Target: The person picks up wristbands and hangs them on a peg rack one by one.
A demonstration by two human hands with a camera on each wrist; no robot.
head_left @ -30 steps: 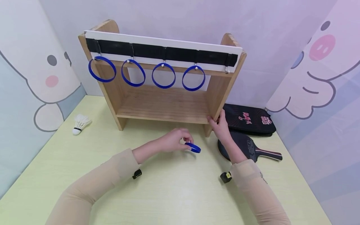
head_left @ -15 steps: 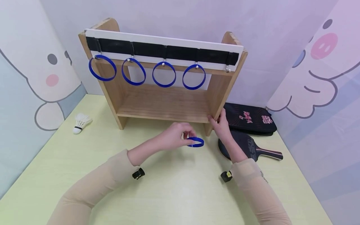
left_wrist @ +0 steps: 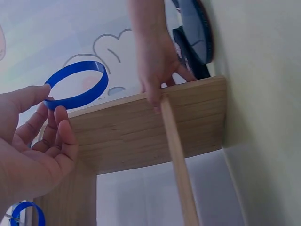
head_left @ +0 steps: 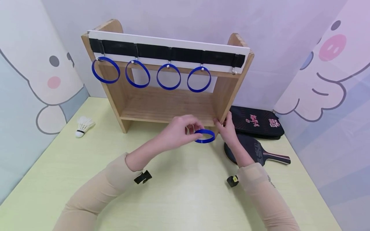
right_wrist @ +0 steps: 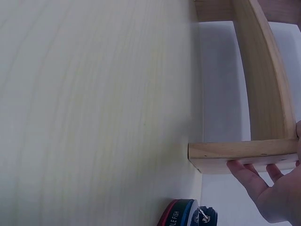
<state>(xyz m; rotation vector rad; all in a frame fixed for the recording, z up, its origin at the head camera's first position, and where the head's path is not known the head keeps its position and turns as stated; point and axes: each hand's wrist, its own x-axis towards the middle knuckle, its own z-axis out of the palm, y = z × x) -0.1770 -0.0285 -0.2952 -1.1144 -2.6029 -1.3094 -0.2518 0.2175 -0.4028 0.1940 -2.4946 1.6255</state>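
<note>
My left hand (head_left: pixel 180 131) pinches a thin blue ring (left_wrist: pixel 84 99) between thumb and fingertips, raised in front of the wooden rack's lower shelf edge. In the head view the ring lies nearly flat, seen as a narrow oval. My right hand (head_left: pixel 228 133) grips the right side panel (right_wrist: pixel 244 149) of the rack, thumb at the shelf's front corner and fingers along the outer face. Above, several similar blue rings (head_left: pixel 169 89) hang from small metal hooks on a white board with a black strip (head_left: pixel 185 54). The rightmost hook (head_left: pixel 234 71) bears no ring.
A black table tennis bat (head_left: pixel 248 149) lies right of the rack, partly behind my right forearm. Behind it lies a black case (head_left: pixel 260 123) with red lettering. A white shuttlecock (head_left: pixel 83 126) rests at the left. Cartoon-printed fabric walls (head_left: pixel 185 19) enclose the table (head_left: pixel 179 199).
My left hand has lifted the blue ring from low over the table, moving up and slightly right towards the rack. The ring has turned to show its opening. My right hand stays on the panel.
</note>
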